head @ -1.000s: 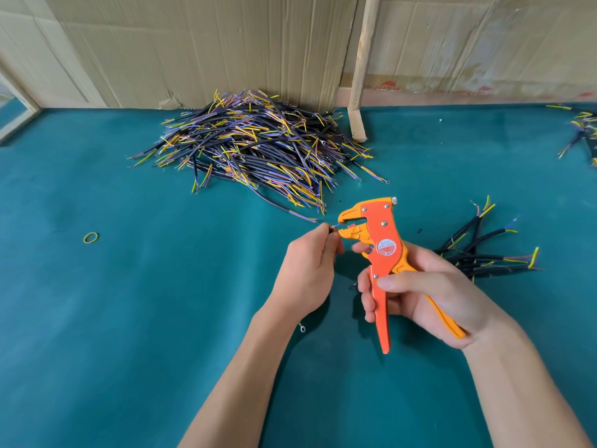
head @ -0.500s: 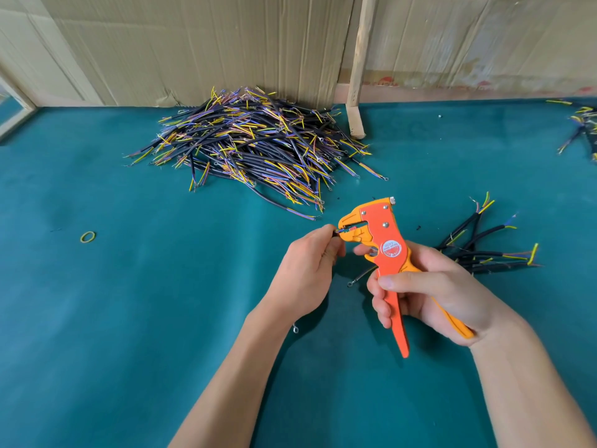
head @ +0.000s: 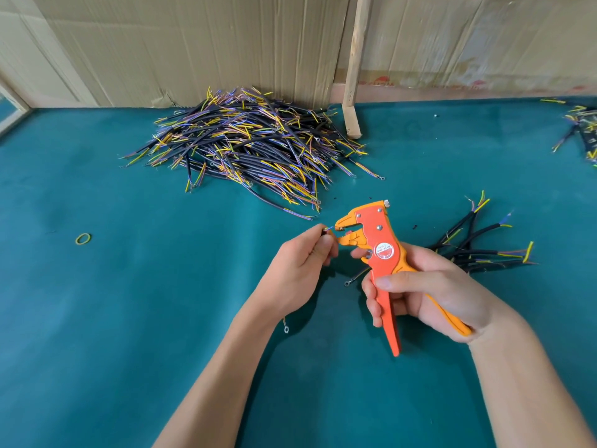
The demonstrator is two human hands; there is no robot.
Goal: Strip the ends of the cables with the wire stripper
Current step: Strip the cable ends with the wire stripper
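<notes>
Curled around the two handles of the orange wire stripper (head: pixel 379 253), the right hand (head: pixel 426 295) holds the tool upright with its head pointing left, thumb laid across the front of the red handle and fingers wrapped behind it. Opposite, the left hand (head: pixel 300 270) pinches a cable (head: pixel 327 230) between thumb and fingertips, the short coloured wire ends poking out toward the stripper's mouth; they sit just beside the tool's tip, and it is hard to tell whether they touch it. A ring terminal (head: pixel 285 328) shows below the left wrist, probably the far end of that cable.

Everything lies over a teal felt table (head: pixel 129 318). At the back a large pile of cables (head: pixel 248 147) with yellow, blue and purple ends rests against a wall of cardboard sheets (head: pixel 193 43), beside a leaning wooden batten (head: pixel 353 69). A smaller bundle of cables (head: pixel 478 247) lies just behind the right hand, and more cables (head: pixel 581 127) are at the right edge. A yellow rubber band (head: pixel 83 238) lies well apart to the left.

Both forearms reach in from the bottom, bare, converging toward the middle of the table, hands raised off the felt.
</notes>
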